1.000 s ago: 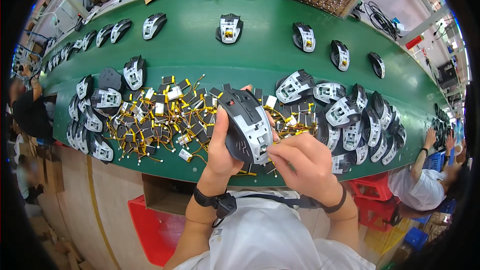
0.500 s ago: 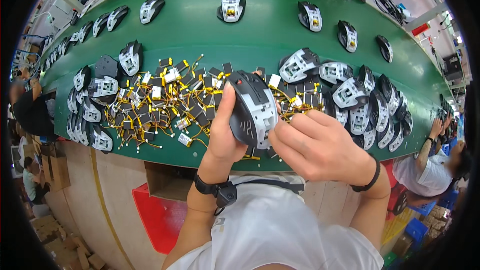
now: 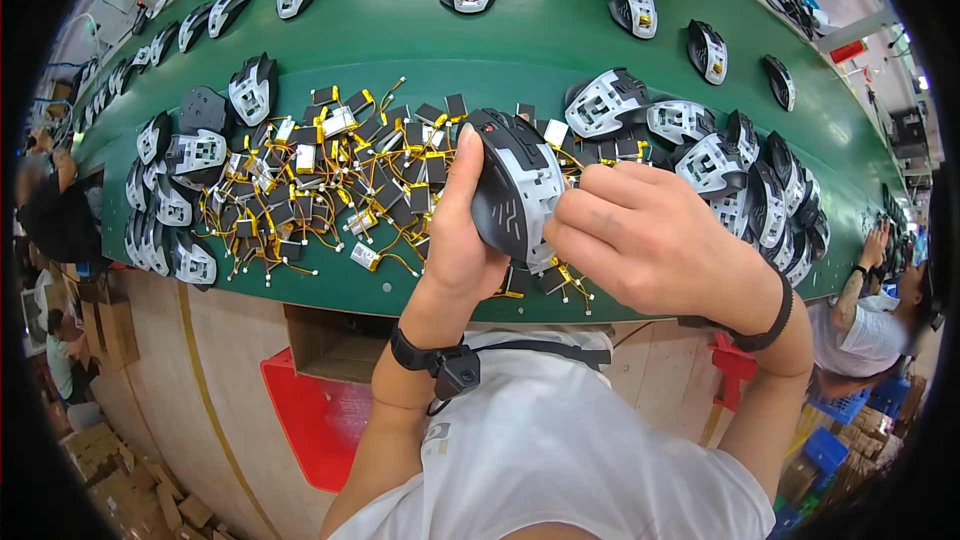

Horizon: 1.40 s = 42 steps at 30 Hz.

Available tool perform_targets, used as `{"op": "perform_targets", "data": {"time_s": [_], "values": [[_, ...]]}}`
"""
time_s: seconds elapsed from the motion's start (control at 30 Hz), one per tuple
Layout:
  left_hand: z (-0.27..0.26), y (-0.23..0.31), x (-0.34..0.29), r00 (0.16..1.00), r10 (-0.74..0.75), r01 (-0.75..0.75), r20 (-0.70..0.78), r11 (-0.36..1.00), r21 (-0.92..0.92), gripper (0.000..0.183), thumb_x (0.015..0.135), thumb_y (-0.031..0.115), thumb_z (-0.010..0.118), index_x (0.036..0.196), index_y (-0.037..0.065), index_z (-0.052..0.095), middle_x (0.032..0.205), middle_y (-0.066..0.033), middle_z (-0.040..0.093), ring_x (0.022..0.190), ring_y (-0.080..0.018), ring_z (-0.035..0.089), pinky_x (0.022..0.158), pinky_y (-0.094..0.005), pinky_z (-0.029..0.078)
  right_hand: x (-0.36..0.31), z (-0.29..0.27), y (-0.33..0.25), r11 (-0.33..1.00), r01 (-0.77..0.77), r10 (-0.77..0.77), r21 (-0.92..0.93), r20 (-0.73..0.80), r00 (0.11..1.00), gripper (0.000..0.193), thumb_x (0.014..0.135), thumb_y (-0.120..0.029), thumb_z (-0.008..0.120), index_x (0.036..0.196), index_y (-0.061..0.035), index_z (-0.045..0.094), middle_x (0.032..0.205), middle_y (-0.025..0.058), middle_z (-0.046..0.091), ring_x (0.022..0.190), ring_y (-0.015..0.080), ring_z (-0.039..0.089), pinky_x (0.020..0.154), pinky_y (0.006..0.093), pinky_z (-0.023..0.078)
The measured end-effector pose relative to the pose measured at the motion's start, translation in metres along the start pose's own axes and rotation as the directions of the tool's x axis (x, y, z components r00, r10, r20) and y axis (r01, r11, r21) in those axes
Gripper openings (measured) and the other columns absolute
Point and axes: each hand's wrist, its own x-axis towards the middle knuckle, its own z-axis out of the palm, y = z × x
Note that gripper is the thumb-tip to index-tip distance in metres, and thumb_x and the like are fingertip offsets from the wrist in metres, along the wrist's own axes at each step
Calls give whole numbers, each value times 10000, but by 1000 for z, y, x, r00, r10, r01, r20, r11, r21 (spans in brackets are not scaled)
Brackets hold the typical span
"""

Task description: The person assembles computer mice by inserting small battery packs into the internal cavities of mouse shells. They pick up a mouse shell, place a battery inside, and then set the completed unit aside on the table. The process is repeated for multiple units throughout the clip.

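Note:
My left hand (image 3: pixel 462 245) is wrapped round a black and light-grey computer mouse (image 3: pixel 518 190), its thumb along the left side. The mouse stands tilted above the near edge of the green bench, with its grey openwork part facing right. Against that grey side my right hand (image 3: pixel 650 230) is closed, thumb and fingers pinched together; whatever lies between the fingertips is hidden. Behind and left of the mouse spreads a heap of small battery packs (image 3: pixel 300 190) with yellow tape, thin wires and white plugs.
Similar mice are piled at the left (image 3: pixel 170 205) and right (image 3: pixel 710 165) of the batteries. Along the far side of the green bench (image 3: pixel 380 40) runs a spaced row of mice. A red bin (image 3: pixel 300 420) and a cardboard box (image 3: pixel 335 340) sit below. A co-worker (image 3: pixel 870 325) works at right.
My view has shifted a little, so the bench sits higher in the picture. My right hand has moved slightly up and rightward along the mouse's grey side. The left hand keeps its grip.

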Motion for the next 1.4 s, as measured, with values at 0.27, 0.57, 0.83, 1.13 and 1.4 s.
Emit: {"op": "perform_targets", "data": {"time_s": [0.27,0.57,0.83,1.13,1.4], "values": [[11,1,0,994,-36,39,-101,999,31,461,1048,469,348,1137,98,607,1031,-54,679,929,-160,661,826,-319,532,6,0,6,996,46,-48,74,20,999,123,651,-134,623,667,-46,539,735,47,492,729,188,537,621,310,495],[1,-5,3,992,25,-32,-126,998,-47,528,1041,478,336,1203,47,594,1055,-83,684,927,-193,667,816,-339,533,0,18,7,972,-121,143,200,-99,985,120,682,-94,669,746,-39,585,758,58,526,715,229,554,598,326,495],[5,0,-2,999,50,-50,-4,992,-117,640,1031,527,291,1288,-7,533,1040,-192,671,931,-281,663,825,-380,539,-11,31,-14,892,-251,352,376,-229,908,184,721,-29,741,892,-46,675,772,71,588,655,248,593,568,335,492],[16,-11,-4,978,206,-206,22,979,-11,679,1020,573,257,1414,41,405,1022,-190,639,824,-282,656,727,-378,554,-17,48,-34,916,-302,380,264,-328,865,212,678,-21,721,880,-27,658,767,61,585,575,196,564,467,305,440],[10,-17,-6,880,421,-443,220,895,60,884,925,736,314,1498,65,247,1030,-219,584,910,-330,620,811,-428,524,-34,61,-61,268,-281,806,922,-54,590,394,829,-69,714,1178,9,549,712,17,615,602,80,555,557,242,441]]}}
